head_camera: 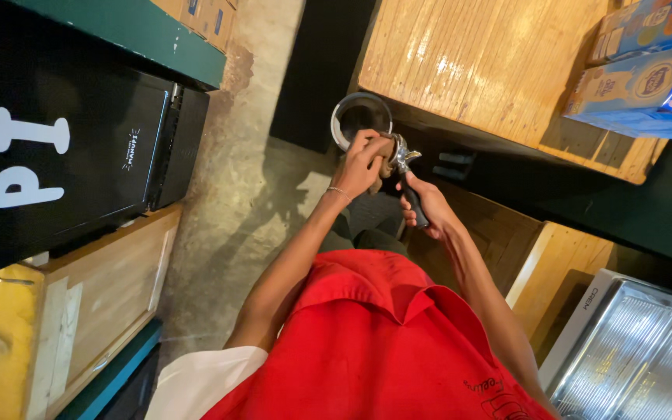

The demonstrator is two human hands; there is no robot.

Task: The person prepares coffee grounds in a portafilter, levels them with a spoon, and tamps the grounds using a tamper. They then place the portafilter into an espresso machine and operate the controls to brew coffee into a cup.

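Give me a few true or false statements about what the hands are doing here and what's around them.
1. The right hand grips the black handle of a metal portafilter. True.
2. The left hand rests flat on the wooden counter. False: it is at the portafilter's head, apart from the counter.
3. A round metal-rimmed bin stands just beyond the hands. True.
4. The blue cartons lie on the floor. False: they sit on the wooden counter.

Shirt [367, 342]: red. Portafilter [407, 183]: silver head, black handle. Cartons [647, 78]: blue. Table [476, 62]: pale striped wood. Floor [235, 202]: grey, mottled.
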